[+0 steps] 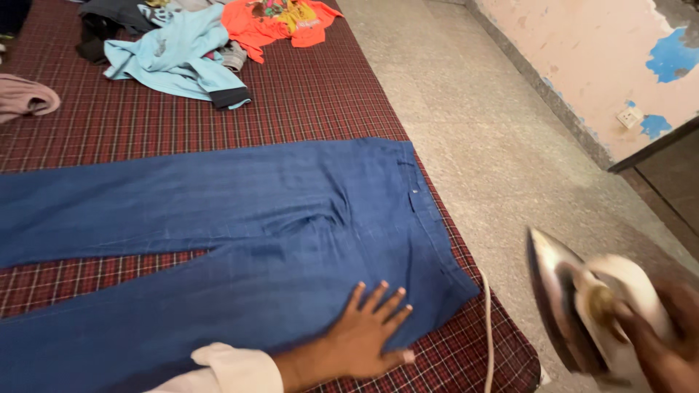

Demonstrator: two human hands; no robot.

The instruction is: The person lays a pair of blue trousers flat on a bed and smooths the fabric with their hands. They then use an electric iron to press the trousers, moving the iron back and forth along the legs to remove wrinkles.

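The left hand (364,335) is lying flat, fingers spread, grip open, pressing on the upper part of the blue jeans (240,240) near the bed's near edge. The jeans are lying spread across the bed (320,94), which is covered in a red checked sheet, waistband toward its right edge. The right hand (666,342) is gripping the handle of a white electric iron (582,306), holding it tilted in the air beyond the bed's right edge, over the floor (495,145). A white cord (488,327) is hanging along that edge. Crumpled clothes (196,44) are lying at the bed's far end.
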